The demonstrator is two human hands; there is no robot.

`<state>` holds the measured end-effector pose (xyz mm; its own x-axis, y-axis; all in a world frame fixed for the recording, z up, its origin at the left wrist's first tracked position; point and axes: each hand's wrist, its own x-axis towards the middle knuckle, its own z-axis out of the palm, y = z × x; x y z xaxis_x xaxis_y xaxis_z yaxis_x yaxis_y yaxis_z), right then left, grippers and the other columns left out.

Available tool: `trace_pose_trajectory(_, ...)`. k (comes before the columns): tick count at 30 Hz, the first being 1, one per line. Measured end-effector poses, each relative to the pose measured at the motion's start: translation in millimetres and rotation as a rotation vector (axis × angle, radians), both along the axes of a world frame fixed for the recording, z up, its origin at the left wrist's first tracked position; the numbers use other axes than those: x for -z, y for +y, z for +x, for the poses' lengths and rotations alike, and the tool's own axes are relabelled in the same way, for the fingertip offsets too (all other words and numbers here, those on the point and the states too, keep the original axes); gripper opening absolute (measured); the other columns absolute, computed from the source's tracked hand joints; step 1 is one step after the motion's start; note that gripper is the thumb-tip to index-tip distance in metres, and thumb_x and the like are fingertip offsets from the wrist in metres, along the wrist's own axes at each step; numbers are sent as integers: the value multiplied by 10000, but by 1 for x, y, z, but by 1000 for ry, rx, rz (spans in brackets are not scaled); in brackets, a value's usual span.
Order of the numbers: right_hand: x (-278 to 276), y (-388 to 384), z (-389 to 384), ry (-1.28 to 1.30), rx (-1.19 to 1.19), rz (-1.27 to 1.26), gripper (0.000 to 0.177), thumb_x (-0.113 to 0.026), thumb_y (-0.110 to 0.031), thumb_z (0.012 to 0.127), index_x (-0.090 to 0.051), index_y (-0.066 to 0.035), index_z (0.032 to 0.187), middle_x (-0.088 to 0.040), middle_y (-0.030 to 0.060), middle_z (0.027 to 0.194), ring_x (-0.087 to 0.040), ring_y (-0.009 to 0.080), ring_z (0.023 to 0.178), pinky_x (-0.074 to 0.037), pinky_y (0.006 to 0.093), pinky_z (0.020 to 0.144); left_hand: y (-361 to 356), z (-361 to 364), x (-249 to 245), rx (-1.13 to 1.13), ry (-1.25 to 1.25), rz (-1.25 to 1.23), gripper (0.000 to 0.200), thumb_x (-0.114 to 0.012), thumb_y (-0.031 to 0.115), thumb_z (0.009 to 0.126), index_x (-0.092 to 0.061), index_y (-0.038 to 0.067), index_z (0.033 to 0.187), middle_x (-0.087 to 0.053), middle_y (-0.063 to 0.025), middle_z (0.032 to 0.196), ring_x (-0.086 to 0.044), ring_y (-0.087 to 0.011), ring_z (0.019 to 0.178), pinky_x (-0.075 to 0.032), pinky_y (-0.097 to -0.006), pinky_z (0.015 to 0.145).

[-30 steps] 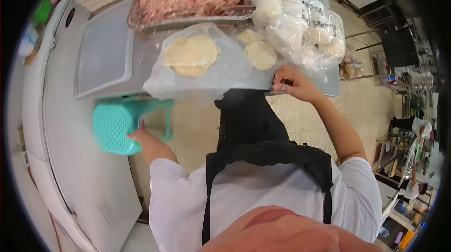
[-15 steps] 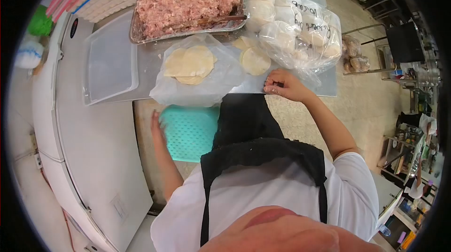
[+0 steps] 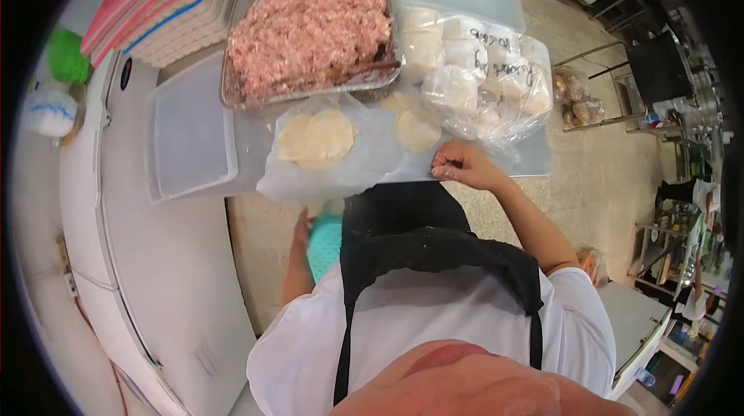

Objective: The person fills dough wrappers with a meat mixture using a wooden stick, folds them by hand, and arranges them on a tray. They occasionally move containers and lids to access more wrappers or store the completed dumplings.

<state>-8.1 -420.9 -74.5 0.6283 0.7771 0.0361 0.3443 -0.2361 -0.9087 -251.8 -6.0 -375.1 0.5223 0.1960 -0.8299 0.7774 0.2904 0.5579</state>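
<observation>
Where the floor shows below the bench's left half, I find the turquoise perforated plastic stool (image 3: pixel 324 249), close against the person's body and partly hidden by the white short-sleeved shirt (image 3: pixel 442 304) and black apron (image 3: pixel 403 214). The left hand (image 3: pixel 301 228) is beside it, fingers extended but blurred; I cannot tell whether it grips the edge. That position would suit guiding or steadying the stool from its outer side.

The right hand (image 3: pixel 465 166) is loosely curled at the front edge of the grey metal bench (image 3: pixel 250 145), perhaps for balance; I cannot tell whether it grasps anything.

Near it, pale flat dough rounds (image 3: pixel 418 132) overlap. Further left, more lie on a translucent plastic sheet (image 3: pixel 298 181), probably to keep them from sticking.

Behind them, a rectangular metal tray (image 3: pixel 227 83) holds pink minced meat (image 3: pixel 310 36), with a brown stick-like utensil (image 3: pixel 364 70) lying along the near side, seemingly for easy reach. To its right sits a clear, handwritten-on bag of pale rounded pieces (image 3: pixel 496 79); to the left, a translucent rectangular plastic lid (image 3: pixel 192 141) lies flat.
</observation>
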Motion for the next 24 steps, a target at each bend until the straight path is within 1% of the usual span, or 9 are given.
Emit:
trace_pose_trajectory(3,-11,-4,-2,334,50,-98,226,-652,-272,860,-655,-46,866,-631,57,788,-583,154,806,-452,300,737,9,9,70,359,-460,402,515,-459,459,913,-434,187,1349,-529,-79,1256,-487,-256,1164,-353,-453,999)
trace_pose_trajectory(5,-38,-2,7,488,16,-173,280,-643,-312,873,-657,-58,989,-656,49,892,-600,129,885,-469,294,810,19,26,47,378,-341,286,496,-461,451,913,-441,187,1332,-530,-72,1236,-489,-246,1137,-359,-448,980)
trace_pose_trajectory(8,-125,18,41,330,-129,-229,231,-650,-243,868,-655,-59,1007,-639,34,932,-583,138,886,-461,285,810,32,29,11,373,-158,117,468,-464,440,914,-453,187,1307,-532,-60,1205,-491,-231,1096,-367,-440,952)
trace_pose_trajectory(10,-148,33,82,-87,6,-282,235,-642,-249,869,-657,-60,1009,-634,31,932,-592,140,862,-474,285,766,52,19,5,369,-109,73,449,-466,432,914,-460,187,1290,-533,-53,1185,-493,-221,1070,-372,-435,933)
trace_pose_trajectory(12,-149,58,140,-395,270,-313,242,-642,-233,858,-652,-64,1030,-622,52,896,-596,156,834,-481,273,725,75,12,5,361,-79,52,430,-469,424,914,-468,187,1274,-535,-46,1164,-495,-211,1043,-378,-430,914)
trace_pose_trajectory(13,-142,72,174,-598,296,-305,302,-641,-290,847,-654,-84,1068,-646,90,985,-615,260,832,-493,364,717,86,7,6,357,-67,52,421,-470,420,914,-472,188,1265,-535,-42,1154,-496,-206,1029,-381,-427,905)
trace_pose_trajectory(15,-111,92,246,-968,291,-423,278,-614,-241,869,-629,-80,1094,-608,103,1096,-569,279,1022,-462,352,871,102,-2,5,341,-39,46,403,-472,412,914,-479,188,1249,-537,-34,1134,-498,-196,1002,-386,-422,886)
trace_pose_trajectory(22,-77,161,361,-954,326,-971,396,-476,-384,919,-642,-83,1116,-552,167,1240,-532,307,1132,-459,414,913,150,-18,-11,151,27,82,339,-479,385,915,-506,188,1190,-541,-8,1063,-504,-161,908,-405,-404,820)
trace_pose_trajectory(24,-49,172,396,-969,314,-1129,302,-543,-290,881,-638,-117,1108,-576,110,1205,-540,285,1119,-447,431,899,164,-27,-16,56,48,110,321,-482,377,915,-513,188,1173,-543,-1,1042,-506,-151,881,-410,-399,801)
